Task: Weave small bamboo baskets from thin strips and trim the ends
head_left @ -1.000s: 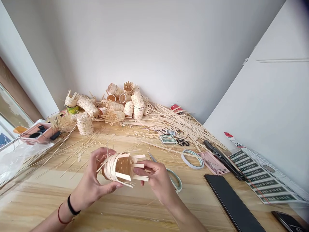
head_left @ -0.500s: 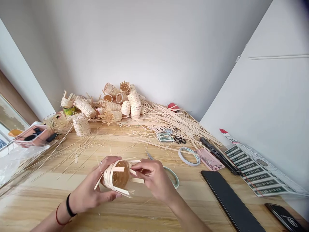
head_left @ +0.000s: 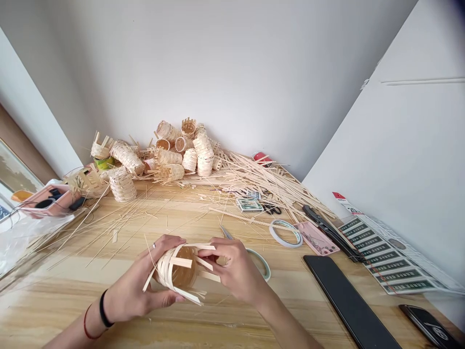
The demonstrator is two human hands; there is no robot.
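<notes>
Left hand (head_left: 140, 278), right hand (head_left: 236, 271) clasp a bamboo basket (head_left: 178, 266) (label sheet (head_left: 390, 257) unreadable).

Unfinished woven bamboo basket (head_left: 177, 271) is gripped between left hand (head_left: 136, 286) and right hand (head_left: 236, 271), loose strips projecting toward right hand. Green-handled scissors (head_left: 258, 264) are lying just beyond right hand; pile of woven baskets (head_left: 183, 155) is stacked on tabletop (head_left: 72, 310), well beyond both hands.

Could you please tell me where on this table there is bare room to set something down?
Bare wood lies at the table's near edge, left of the left hand, and between the right hand and the black tablet. Small woven baskets and loose strips crowd the back.
</notes>
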